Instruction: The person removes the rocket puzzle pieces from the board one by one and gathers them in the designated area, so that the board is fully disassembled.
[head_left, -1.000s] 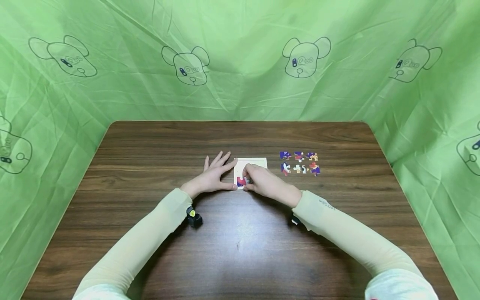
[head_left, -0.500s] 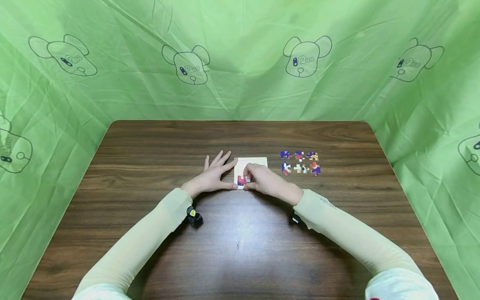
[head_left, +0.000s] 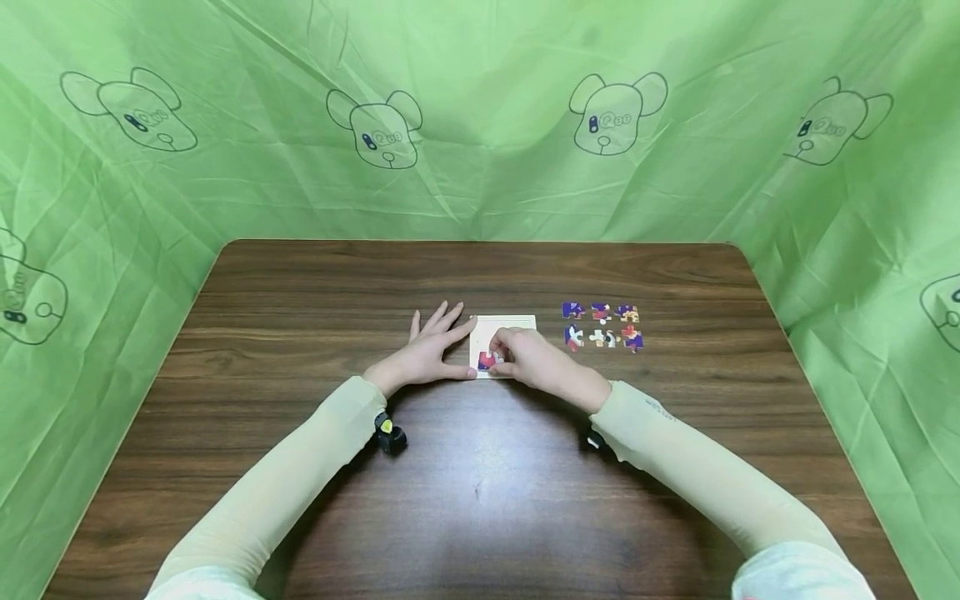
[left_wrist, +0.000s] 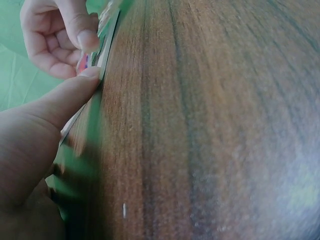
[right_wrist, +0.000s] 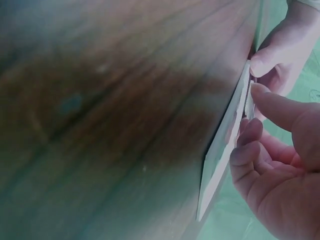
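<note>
A square white puzzle frame (head_left: 504,321) lies flat on the table. My left hand (head_left: 423,357) has its fingers spread, thumb and index tip resting on the frame's left edge; in the left wrist view its thumb (left_wrist: 75,92) presses the near corner. My right hand (head_left: 536,360) pinches a red and purple puzzle piece (head_left: 486,361) at the frame's lower left, partly hidden by the fingers. From the right wrist view, the right hand (right_wrist: 280,155) holds the piece between thumb and fingers, just over the frame (right_wrist: 215,170).
Several loose puzzle pieces (head_left: 573,311) lie in two rows on the brown wooden table (head_left: 480,492), right of the frame. Green cloth (head_left: 487,192) with printed bear faces hangs behind the table and at both sides.
The right fingers have shifted very slightly with the red and purple piece at the frame's lower left. The left hand keeps its place on the frame's edge.
</note>
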